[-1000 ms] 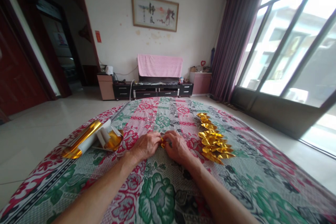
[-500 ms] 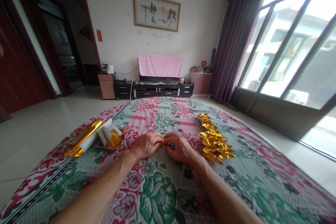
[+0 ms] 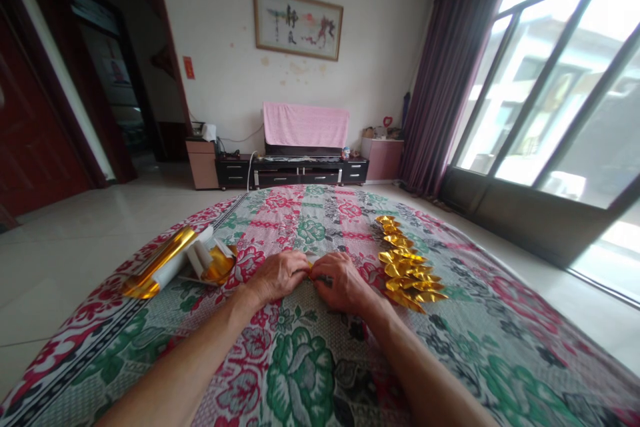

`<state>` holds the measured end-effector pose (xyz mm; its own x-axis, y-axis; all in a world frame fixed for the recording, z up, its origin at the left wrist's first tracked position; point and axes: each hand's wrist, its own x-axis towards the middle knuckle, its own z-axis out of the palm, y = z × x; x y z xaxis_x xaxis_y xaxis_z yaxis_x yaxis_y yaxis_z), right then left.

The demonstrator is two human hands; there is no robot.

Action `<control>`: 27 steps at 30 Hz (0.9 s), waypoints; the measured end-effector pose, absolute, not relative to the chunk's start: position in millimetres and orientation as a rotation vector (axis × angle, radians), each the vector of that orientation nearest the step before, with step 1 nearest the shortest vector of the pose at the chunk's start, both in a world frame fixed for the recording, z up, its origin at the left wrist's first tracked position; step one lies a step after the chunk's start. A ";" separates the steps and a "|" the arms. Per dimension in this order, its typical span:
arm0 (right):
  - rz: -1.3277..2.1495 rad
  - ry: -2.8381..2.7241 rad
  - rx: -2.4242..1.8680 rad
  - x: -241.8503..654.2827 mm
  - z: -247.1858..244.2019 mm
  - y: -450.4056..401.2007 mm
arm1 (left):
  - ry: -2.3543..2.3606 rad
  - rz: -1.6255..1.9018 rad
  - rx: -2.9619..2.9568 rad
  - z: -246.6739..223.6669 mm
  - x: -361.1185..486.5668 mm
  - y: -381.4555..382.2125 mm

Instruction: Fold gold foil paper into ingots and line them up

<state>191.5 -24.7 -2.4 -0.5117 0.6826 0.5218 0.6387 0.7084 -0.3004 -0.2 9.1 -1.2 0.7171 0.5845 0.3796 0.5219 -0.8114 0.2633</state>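
Over the middle of the flowered tablecloth point(image 3: 300, 373), my left hand point(image 3: 283, 275) and my right hand point(image 3: 340, 280) meet, fingertips almost touching. Between them shows a sliver of gold foil paper point(image 3: 311, 269), pinched from both sides. Most of that piece is hidden by my fingers, so its shape cannot be made out. To the right of my right hand, several folded gold foil pieces point(image 3: 407, 270) lie in a slanting row, overlapping one another with pointed tips.
At the left lie a curled gold foil sheet with a white underside point(image 3: 163, 265) and a small holder of white and gold papers point(image 3: 213, 260). Beyond the round table stand a low black cabinet point(image 3: 300, 173) and a pink cloth point(image 3: 306, 123) draped above it.
My right hand has turned slightly and its fingers have closed in, covering more of the gold foil paper. My left hand stays nearly in place.
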 end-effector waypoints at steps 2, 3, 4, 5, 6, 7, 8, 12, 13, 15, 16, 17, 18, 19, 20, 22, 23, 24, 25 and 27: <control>0.175 -2.265 -0.998 193.7 -5.6 -21.3 | 0.888 0.683 2.771 -0.2 -0.8 9.3; 0.209 -2.264 -0.993 194.6 -6.7 -19.7 | 0.889 0.688 2.759 -0.2 -1.0 9.5; 0.235 -2.258 -0.993 195.4 -7.4 -18.5 | 0.893 0.698 2.743 -0.4 -1.2 9.7; 0.256 -2.256 -0.993 195.8 -7.7 -17.5 | 0.897 0.709 2.725 -0.9 -1.3 9.9; 0.269 -2.254 -0.996 195.8 -7.7 -17.0 | 0.900 0.724 2.709 -1.5 -1.3 10.2; 0.277 -2.254 -0.999 195.7 -7.5 -16.8 | 0.900 0.739 2.695 -2.1 -1.2 10.6; 0.278 -2.257 -1.000 195.3 -7.2 -16.9 | 0.897 0.753 2.686 -2.7 -1.0 10.9; 0.226 -2.273 -0.970 194.0 -6.8 -18.5 | 0.882 0.767 2.682 -4.3 -0.1 12.1; 0.208 -2.278 -0.959 193.8 -6.9 -19.1 | 0.889 0.771 2.681 -4.7 0.1 12.3; 0.172 -2.292 -0.949 193.1 -6.9 -20.4 | 0.908 0.778 2.680 -5.3 0.3 12.4; 0.153 -2.299 -0.954 192.6 -6.7 -21.3 | 0.916 0.779 2.683 -5.6 0.4 12.3; 0.132 -2.304 -0.963 191.8 -6.4 -22.3 | 0.920 0.777 2.689 -5.7 0.5 12.0; 0.112 -2.309 -0.976 190.8 -6.2 -23.4 | 0.921 0.770 2.697 -5.8 0.7 11.6; 0.090 -2.309 -0.992 189.5 -6.1 -24.5 | 0.924 0.762 2.705 -5.7 0.9 10.9; 0.069 -2.303 -1.015 188.1 -6.1 -25.6 | 0.935 0.756 2.710 -5.6 1.3 10.1; 0.029 -2.273 -1.079 185.0 -6.8 -27.0 | 0.980 0.747 2.712 -5.0 2.3 8.1; 0.015 -2.252 -1.114 183.7 -7.4 -27.3 | 1.007 0.740 2.710 -4.6 3.1 7.0; 0.009 -2.229 -1.147 182.7 -8.0 -27.3 | 1.033 0.733 2.710 -4.2 4.0 5.9; 0.012 -2.207 -1.175 182.2 -8.5 -27.1 | 1.052 0.728 2.710 -3.8 5.0 4.9; 0.053 -2.174 -1.195 182.8 -9.1 -26.1 | 1.076 0.728 2.708 -3.0 7.3 3.2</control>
<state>182.8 -26.1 -9.1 -0.3748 0.7684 0.5187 0.7424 0.5839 -0.3285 7.3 3.2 -3.0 0.6276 0.6764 0.3856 0.6094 -0.7350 0.2974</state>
